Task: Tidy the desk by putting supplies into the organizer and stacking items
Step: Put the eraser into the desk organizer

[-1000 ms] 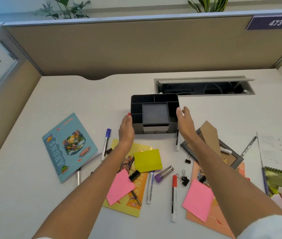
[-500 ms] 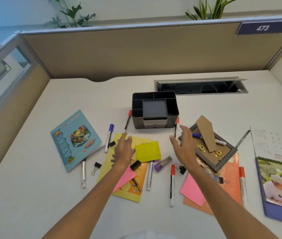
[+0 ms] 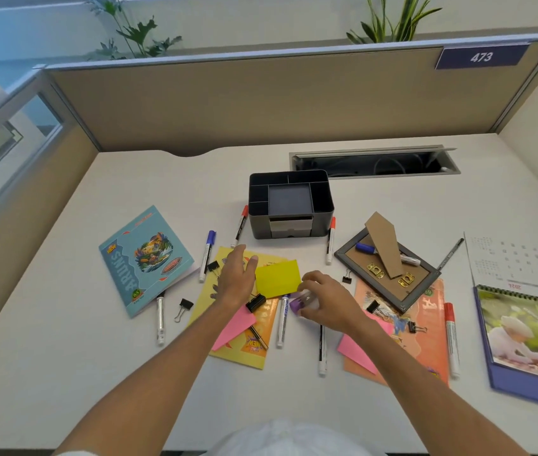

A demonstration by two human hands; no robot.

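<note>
Gathering: your right hand (image 3: pixel 325 299) curls its fingers (image 3: pixel 310 278) onto the purple-capped item (image 3: pixel 301 301) at mid-table; whether it is gripped yet, you cannot tell.
Left hand (image 3: pixel 236 278): spread flat, holding nothing, beside the yellow sticky pad (image 3: pixel 277 278).
Organizer (image 3: pixel 290 204): empty, toward the far edge.
Next: likely lift the item and carry it to a compartment.

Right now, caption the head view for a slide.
Right hand closes on purple glue stick below empty organizer.

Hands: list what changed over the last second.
Both hands left the organizer and pulled back toward the person. The right hand closed on the purple-capped item; the left hand lies open beside the yellow sticky note. The organizer stayed put.
</note>
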